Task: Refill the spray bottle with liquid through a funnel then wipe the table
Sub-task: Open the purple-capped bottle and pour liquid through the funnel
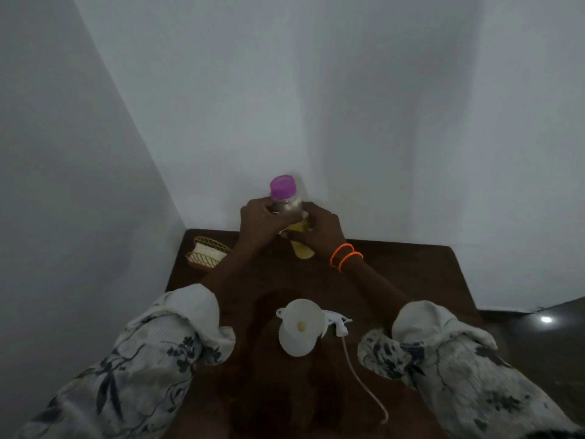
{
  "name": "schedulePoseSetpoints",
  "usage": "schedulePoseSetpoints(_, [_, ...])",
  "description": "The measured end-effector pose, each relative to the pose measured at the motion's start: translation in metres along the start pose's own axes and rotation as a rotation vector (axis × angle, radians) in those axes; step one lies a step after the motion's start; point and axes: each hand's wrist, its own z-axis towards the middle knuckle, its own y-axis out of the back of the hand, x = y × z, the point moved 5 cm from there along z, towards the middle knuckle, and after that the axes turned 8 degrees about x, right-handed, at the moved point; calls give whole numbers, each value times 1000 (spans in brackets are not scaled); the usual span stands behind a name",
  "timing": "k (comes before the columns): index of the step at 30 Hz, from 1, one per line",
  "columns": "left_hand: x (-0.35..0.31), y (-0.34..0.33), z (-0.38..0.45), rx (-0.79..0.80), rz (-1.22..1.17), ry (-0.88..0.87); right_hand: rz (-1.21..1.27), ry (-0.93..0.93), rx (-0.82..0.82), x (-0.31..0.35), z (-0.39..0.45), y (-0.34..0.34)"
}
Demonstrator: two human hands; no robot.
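Observation:
A clear bottle of yellow liquid (302, 250) with a purple cap (282, 186) is held tilted above the far part of the dark wooden table (395, 280). My left hand (256, 221) grips its upper part from the left. My right hand (319, 228), with orange bangles at the wrist, grips it from the right. Nearer me a white funnel (300, 318) sits in the mouth of the white spray bottle (296, 343). The white trigger spray head (337, 323) with its long tube (364, 384) lies on the table to the right of the funnel.
A small woven basket (207, 256) holding a pale cloth stands at the table's far left corner. White walls meet in a corner behind the table. Dark floor with a bright light spot (546, 319) lies to the right.

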Motion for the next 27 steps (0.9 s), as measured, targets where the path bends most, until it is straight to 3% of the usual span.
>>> schedulePoseSetpoints(9, [-75, -4, -18, 194, -384, -15, 42, 25, 46, 35, -43, 64])
schedulePoseSetpoints(13, [-98, -5, -27, 259, -406, -56, 150, 32, 139, 46, -64, 73])
schedulePoseSetpoints(22, [-125, -7, -63, 663, -801, -103, 380, 10, 353, 72, -102, 75])
schedulePoseSetpoints(27, [-122, -5, -72, 622, -824, -130, 407, 24, 334, 81, -113, 71])
